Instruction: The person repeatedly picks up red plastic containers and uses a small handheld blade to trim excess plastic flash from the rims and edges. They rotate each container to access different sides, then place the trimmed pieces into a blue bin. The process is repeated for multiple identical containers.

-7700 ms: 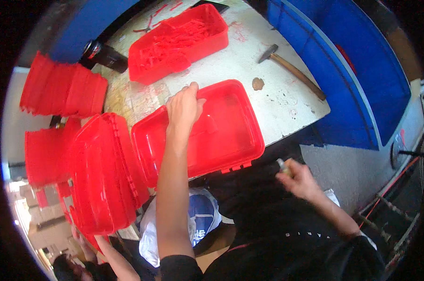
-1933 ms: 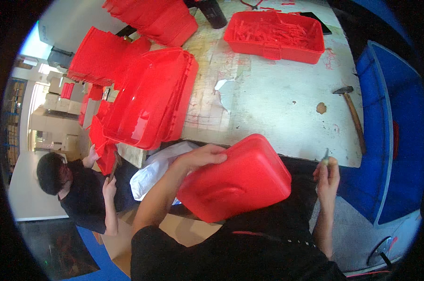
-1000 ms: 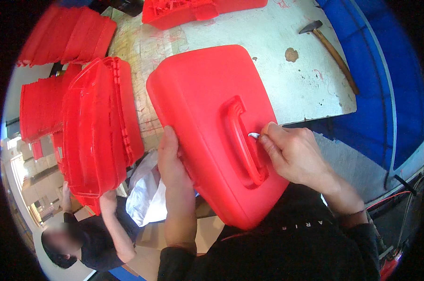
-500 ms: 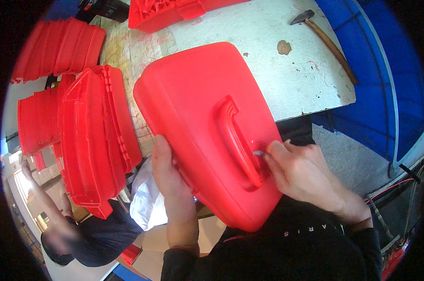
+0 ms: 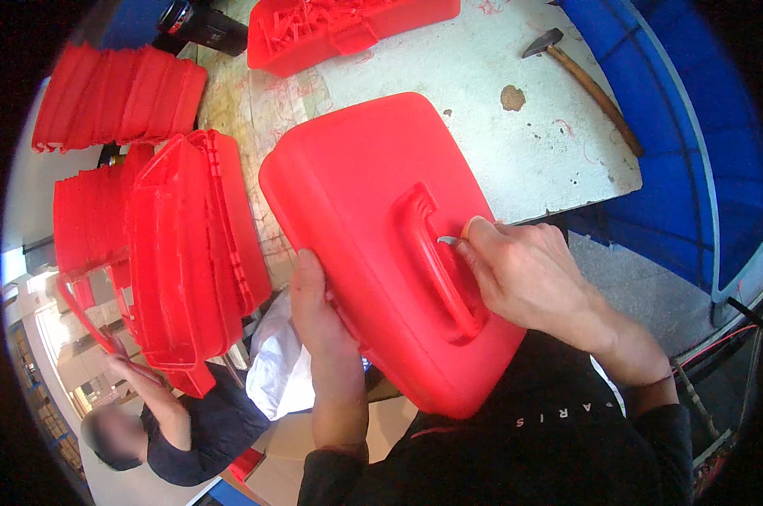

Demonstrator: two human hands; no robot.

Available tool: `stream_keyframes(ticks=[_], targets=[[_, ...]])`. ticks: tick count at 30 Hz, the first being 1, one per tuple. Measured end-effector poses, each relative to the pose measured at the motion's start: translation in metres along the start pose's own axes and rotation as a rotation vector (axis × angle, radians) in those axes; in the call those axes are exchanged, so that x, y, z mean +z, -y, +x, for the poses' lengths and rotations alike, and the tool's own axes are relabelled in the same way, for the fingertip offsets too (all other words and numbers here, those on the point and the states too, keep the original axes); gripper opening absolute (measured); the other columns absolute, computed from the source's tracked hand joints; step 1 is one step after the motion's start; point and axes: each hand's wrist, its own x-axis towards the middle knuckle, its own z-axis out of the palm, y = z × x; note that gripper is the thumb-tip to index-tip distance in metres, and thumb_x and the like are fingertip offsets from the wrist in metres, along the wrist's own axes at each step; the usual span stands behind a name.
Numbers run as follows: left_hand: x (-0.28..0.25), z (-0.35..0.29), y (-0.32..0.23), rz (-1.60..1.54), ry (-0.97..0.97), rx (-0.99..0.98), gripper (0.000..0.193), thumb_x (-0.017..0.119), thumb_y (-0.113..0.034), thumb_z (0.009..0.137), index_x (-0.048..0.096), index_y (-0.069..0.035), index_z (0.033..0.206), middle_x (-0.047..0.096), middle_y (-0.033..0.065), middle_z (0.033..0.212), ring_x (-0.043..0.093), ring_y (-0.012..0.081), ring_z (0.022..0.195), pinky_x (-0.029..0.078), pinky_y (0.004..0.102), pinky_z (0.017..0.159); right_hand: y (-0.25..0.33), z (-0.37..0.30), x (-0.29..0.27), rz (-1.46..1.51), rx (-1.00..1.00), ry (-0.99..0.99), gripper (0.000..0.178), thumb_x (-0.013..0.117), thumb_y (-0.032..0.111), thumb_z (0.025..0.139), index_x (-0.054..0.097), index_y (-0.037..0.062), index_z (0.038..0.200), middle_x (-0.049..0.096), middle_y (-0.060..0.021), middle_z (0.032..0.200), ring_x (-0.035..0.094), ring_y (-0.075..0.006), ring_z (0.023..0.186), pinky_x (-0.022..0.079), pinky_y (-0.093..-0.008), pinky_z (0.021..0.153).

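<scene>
A red plastic case (image 5: 356,185) with rounded corners is tilted in front of my body, its moulded handle (image 5: 436,257) facing up. My left hand (image 5: 322,312) grips the case along its left edge, thumb on top and fingers hidden underneath. In a pinch, my right hand (image 5: 516,270) holds a small hooked metal blade (image 5: 447,240); the rest of that tool is hidden by the fingers. The blade's curved tip is at the right side of the handle, near its middle. Whether it touches the plastic I cannot tell.
Left of the case stand several red case shells (image 5: 183,253), with more stacked shells (image 5: 120,94) behind. A red bin (image 5: 314,38) of small red pieces and a hammer (image 5: 588,84) lie on the worn white table (image 5: 474,76). At lower left, a co-worker (image 5: 204,430) handles a red part.
My right hand has moved the blade from near the handle's lower end up to about its middle. My left hand keeps its grip. The co-worker's hand now has a red part by it.
</scene>
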Motion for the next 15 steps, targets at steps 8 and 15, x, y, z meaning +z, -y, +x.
stream_keyframes(ticks=[8,15], targets=[[0.007,-0.003,0.003,-0.002,-0.060,0.011,0.047,0.051,-0.038,0.104,0.057,0.001,0.129,0.067,0.0119,0.120,0.066,0.0192,0.103,0.053,0.0322,0.090,-0.002,-0.024,0.008,0.014,0.085,0.036,0.010,0.061,0.011,0.093,0.057,0.0024,0.090,0.063,-0.0201,0.070,0.064,-0.0411,0.065,0.052,-0.0463,0.056],[0.005,-0.004,0.003,-0.020,-0.067,0.023,0.046,0.050,-0.037,0.104,0.055,0.000,0.132,0.065,0.0119,0.124,0.065,0.0206,0.107,0.052,0.0354,0.094,-0.001,-0.042,0.004,0.078,0.039,-0.003,0.020,0.058,0.019,0.095,0.055,0.0016,0.086,0.066,-0.0204,0.070,0.066,-0.0390,0.059,0.054,-0.0470,0.051]])
